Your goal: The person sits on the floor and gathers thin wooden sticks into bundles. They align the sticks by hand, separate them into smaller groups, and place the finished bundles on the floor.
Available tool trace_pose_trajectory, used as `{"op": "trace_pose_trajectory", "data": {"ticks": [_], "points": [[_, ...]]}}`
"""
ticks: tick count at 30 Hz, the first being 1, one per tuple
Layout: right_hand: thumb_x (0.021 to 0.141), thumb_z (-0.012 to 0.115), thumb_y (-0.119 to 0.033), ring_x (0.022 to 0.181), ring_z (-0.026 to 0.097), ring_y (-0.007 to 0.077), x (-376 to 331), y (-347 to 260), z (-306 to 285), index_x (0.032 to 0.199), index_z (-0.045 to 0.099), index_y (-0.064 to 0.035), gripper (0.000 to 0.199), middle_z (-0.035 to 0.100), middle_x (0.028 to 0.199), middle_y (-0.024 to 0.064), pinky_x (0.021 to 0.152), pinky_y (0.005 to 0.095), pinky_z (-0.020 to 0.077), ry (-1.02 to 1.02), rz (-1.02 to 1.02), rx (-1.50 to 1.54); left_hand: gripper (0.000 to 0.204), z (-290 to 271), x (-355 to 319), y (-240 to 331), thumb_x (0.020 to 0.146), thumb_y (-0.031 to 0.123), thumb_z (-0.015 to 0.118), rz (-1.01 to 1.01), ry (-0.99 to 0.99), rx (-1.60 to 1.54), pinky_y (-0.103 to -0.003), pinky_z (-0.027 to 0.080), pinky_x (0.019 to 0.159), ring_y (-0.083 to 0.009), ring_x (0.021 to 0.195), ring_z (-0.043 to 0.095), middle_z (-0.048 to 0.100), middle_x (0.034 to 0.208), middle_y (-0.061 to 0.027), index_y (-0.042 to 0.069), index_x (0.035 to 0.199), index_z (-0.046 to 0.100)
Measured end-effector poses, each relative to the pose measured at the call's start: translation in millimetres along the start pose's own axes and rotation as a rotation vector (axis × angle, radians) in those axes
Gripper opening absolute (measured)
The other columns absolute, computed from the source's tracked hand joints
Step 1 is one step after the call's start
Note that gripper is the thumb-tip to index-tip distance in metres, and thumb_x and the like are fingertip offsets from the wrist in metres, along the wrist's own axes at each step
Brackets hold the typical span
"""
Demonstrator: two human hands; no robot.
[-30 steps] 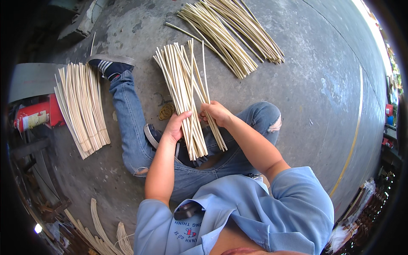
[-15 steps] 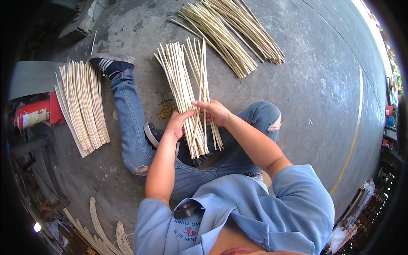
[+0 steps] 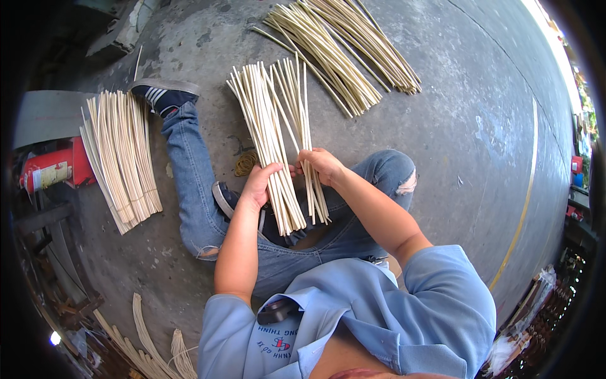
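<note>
My left hand is closed round a thick bundle of pale rattan sticks, its thumb lying across the front. Beside it, my right hand grips a thinner bunch of the same sticks. Both bunches point away from me, their near ends above my crossed leg. A narrow gap parts them at the near ends, while at the hands they lie almost side by side. Near my left hand, a small heap of yellowish rubber bands rests on the floor.
More loose sticks lie on the concrete floor at the far side. Tied bundles lean by my outstretched shoe, next to a red cylinder. Curved rattan lengths are at the lower left.
A stick that crossed the left bundle now lies with the right-hand bunch. My right fingers have closed round that bunch, and the two bunches stand more clearly apart.
</note>
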State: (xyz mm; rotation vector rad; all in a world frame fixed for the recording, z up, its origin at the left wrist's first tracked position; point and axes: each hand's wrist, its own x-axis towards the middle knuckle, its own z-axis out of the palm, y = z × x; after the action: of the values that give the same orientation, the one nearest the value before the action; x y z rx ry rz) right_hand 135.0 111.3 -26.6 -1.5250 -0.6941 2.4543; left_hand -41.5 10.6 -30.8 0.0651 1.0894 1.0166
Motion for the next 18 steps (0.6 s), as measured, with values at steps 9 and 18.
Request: {"op": "trace_pose_trajectory", "data": {"ticks": [9,18], "points": [[0.088,0.077,-0.023,0.055,0.043,0.0096,1.2,-1.1,1.2,0.089,0.066,-0.0040,0.023,0.050,0.071,-0.0009,0.045,0.0281,0.0368,-0.114,0.082,-0.095,0.036,-0.4,-0.4,-1.5,0.091,0.009,0.064,0.070,0.020,0.007,-0.036,0.059,0.086,-0.0222,0.099,0.070,0.069,0.115,-0.0133,-0.002,0.125,0.060],[0.084,0.075,-0.014,0.070,0.059,0.0146,0.0,-2.1,2.3,0.101,0.071,-0.0010,0.021,0.066,0.084,0.0047,0.058,0.0299,0.0483,-0.018,0.060,-0.136,0.037,-0.3,-1.1,-0.6,0.091,0.007,0.066,0.067,0.010,-0.022,-0.038,0.060,0.087,-0.0249,0.098,0.071,0.070,0.112,-0.0143,-0.003,0.126,0.061]]}}
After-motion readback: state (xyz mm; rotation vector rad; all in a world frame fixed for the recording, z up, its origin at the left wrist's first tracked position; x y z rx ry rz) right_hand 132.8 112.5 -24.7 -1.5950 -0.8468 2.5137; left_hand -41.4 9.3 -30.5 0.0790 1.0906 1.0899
